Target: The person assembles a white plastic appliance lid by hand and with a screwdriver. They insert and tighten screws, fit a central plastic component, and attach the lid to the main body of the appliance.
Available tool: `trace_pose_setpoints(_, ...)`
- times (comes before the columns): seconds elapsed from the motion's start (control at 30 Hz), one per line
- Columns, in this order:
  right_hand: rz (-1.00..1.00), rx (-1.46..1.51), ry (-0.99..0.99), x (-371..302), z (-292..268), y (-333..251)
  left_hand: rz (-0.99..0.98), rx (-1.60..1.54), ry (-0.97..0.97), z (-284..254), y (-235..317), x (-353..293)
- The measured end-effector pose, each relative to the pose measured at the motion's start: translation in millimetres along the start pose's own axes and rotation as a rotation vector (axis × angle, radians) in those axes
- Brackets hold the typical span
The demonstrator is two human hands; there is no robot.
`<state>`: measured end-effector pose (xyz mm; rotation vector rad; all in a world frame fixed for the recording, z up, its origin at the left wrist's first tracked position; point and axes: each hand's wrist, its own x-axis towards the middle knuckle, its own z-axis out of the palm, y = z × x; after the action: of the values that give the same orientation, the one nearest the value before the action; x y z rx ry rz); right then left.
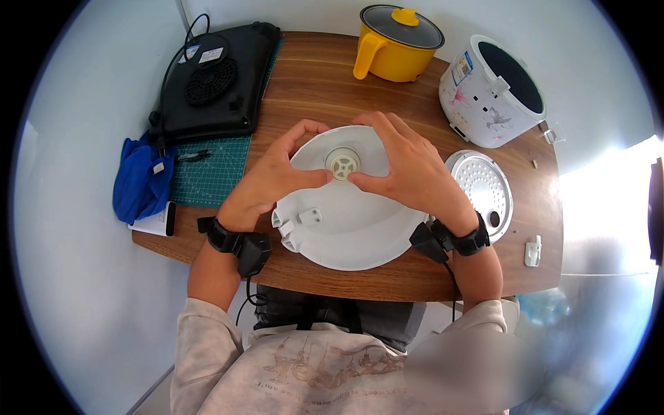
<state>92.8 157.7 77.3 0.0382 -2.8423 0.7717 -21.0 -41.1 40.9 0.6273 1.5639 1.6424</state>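
A white rice cooker lid (353, 235) lies with its hollow inner side up, near the table's front edge. My left hand (277, 169) grips its far left rim, fingers curled behind it and thumb reaching inside. Opposite it, my right hand (411, 169) holds the far right rim the same way. Both thumb tips touch or come close to a round slotted cream-white vent piece (342, 164) set in the lid; exact contact cannot be told. A hinge part juts from the lid's left edge. My fingertips behind the rim are partly hidden.
The floral white rice cooker body (477, 114) stands far right. A perforated metal plate (477, 181) and a small white latch piece (533, 252) lie right. A yellow pot (395, 59) is at the back. An overturned black appliance (242, 83), green mat (207, 183) and blue cloth (142, 183) sit left.
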Motion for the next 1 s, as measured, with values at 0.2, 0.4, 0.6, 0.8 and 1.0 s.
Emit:
trace_pose_setpoints(0.2, -0.042, -0.02, 0.016, -0.2, 1.6, 2.3, 0.001, -0.009, -0.006, -0.3, -0.4, 1.8)
trace_pose_setpoints(0.4, -0.053, -0.112, 0.021, -0.7, 3.1, 1.6, -0.009, -0.009, -0.015, 1.0, -1.0, 1.1)
trace_pose_setpoints(0.6, -0.051, -0.091, -0.007, -0.5, 3.4, 4.4, 0.002, -0.008, -0.032, -0.4, -3.3, 1.7)
trace_pose_setpoints(0.8, -0.023, -0.067, -0.068, -1.0, 0.8, -0.1, -0.016, 0.028, -0.011, 0.2, -1.5, 2.0)
trace_pose_setpoints(1.0, -0.113, -0.087, -0.027, -0.2, 3.3, 3.6, -0.001, 0.056, 0.017, 1.8, -3.8, 3.1)
